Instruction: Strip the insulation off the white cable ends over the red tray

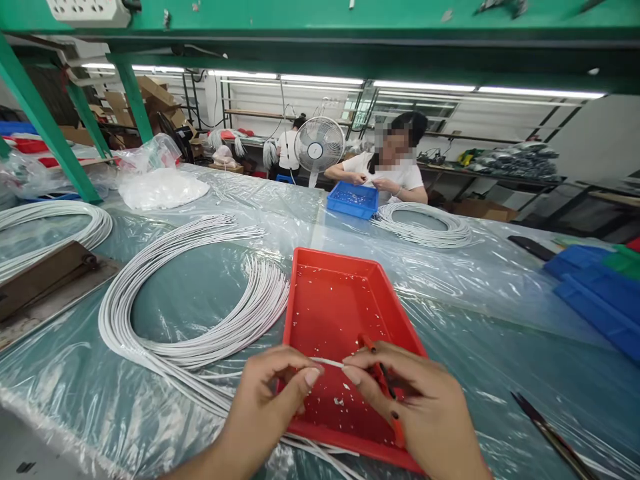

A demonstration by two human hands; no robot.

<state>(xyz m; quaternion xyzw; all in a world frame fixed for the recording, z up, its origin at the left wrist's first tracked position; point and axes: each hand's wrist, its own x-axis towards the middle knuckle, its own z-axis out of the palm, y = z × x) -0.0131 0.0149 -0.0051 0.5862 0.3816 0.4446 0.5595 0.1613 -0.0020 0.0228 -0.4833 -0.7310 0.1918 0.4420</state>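
A table (500,347) wrapped in clear plastic film fills the view, under a green frame (45,123). On its left lies a big coil (165,333) of white cables, with a second coil (50,223) further left and a third (425,227) across the table before a seated person (395,170), whose hands work over a blue tray (353,200). A fan (319,145) stands behind. Blue bins (600,293) sit at the right edge. In the near middle a red tray (335,313), flecked with white scraps, lies just beside the big coil. Over its near end the left hand (265,400) and right hand (415,407) pinch a short white cable (327,362) between fingertips, one at each end; the right hand also grasps a red-handled tool (383,377) against its palm
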